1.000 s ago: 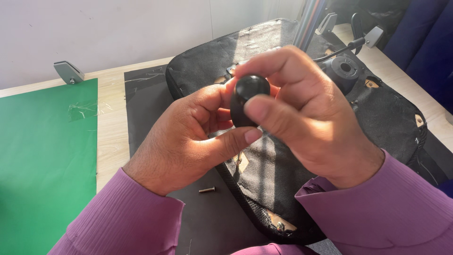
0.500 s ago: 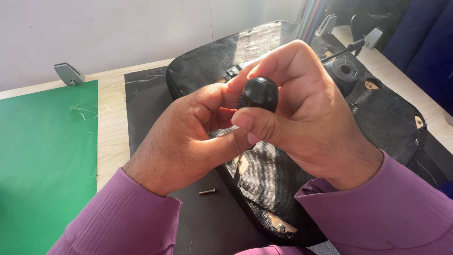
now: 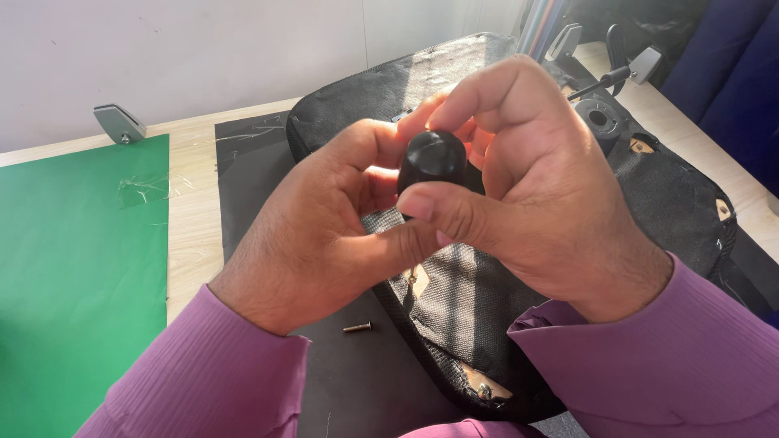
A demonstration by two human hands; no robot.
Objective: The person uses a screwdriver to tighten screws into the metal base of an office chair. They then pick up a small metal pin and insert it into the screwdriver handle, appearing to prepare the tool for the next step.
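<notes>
A: Where is the black knob (image 3: 432, 159) now?

B: It is up in the air, between both hands, above the black fabric seat pad (image 3: 487, 284) that lies on the tabletop (image 3: 191, 211). The right hand (image 3: 535, 195) has its thumb and fingers (image 3: 479, 93) closed around the knob. The left hand (image 3: 324, 219) is curled just beside it, the thumb pressing under the right thumb. If the left fingers also hold something small, I cannot tell; they are hidden.

A: What could go wrong from here?

B: I think the knob is smooth and round, so it may slip if the grip becomes loose. Then it would fall on the pad, or roll toward the green mat (image 3: 73, 284).

A: And the small screw (image 3: 357, 328)?

B: It lies loose on the black sheet (image 3: 251, 178), near the left sleeve (image 3: 211, 381). A move of the forearm could push it, I believe, and it may roll under the pad's edge.
</notes>
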